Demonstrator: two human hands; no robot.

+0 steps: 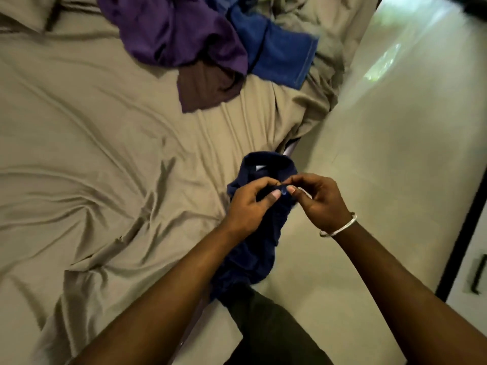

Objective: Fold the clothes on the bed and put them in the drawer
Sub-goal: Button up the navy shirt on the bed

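Observation:
A navy blue shirt [259, 248] hangs at the bed's near right edge, collar up, its lower part bunched over my leg. My left hand [246, 204] pinches the shirt's front near a small blue button. My right hand [317, 200], with a silver bangle at the wrist, pinches the fabric at the same button from the other side. The two thumbs almost touch. On the bed [92, 154], at the far side, lie a purple garment [174, 30], a brown garment [205, 85] and a bright blue garment [279, 54] in a loose heap.
The bed has a wrinkled beige sheet. A pale glossy floor [395, 143] runs along its right side. A white cabinet front with a dark frame and handle [474, 275] stands at the right edge. My dark trouser leg [266, 330] shows below.

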